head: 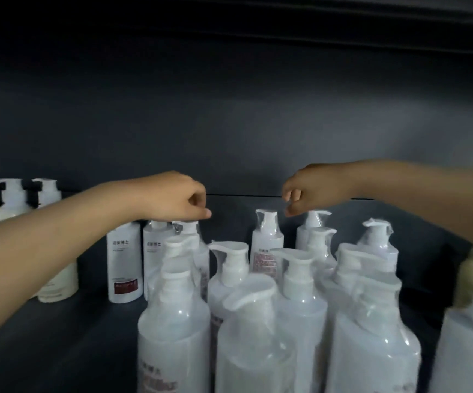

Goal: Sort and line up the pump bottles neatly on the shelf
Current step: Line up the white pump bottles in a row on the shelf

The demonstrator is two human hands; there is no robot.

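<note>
The bottles (297,302) stand in a loose bunch on the dark shelf (59,336), to the right of the red-label bottle (124,265), and most are nearer the front than it. They are white plastic, tall and round, with a pump on top. Most have thin clear wrap on them. The wrap looks shiny and crinkly, so I think it will be slippery and may slide if you pinch only the wrap. The bottles look full, so they are likely a bit heavy, but hard enough not to squash. They are tall, so a bump could tip one into the next. The best place to hold looks like the neck under the pump, or around the middle for the big ones. The left hand (173,197) is just right of the red-label bottle and above it. Its fingers curl down on the top of a wrapped bottle (202,256), but the pump is hidden, so I cannot tell if it grips. The right hand (309,185) is well to the right of the red-label bottle, up over a back bottle (266,239). Its thumb and fingers are bent but apart, and it holds nothing. Left of the red-label bottle, a cream bottle (56,282) stands partly behind the arm.
</note>
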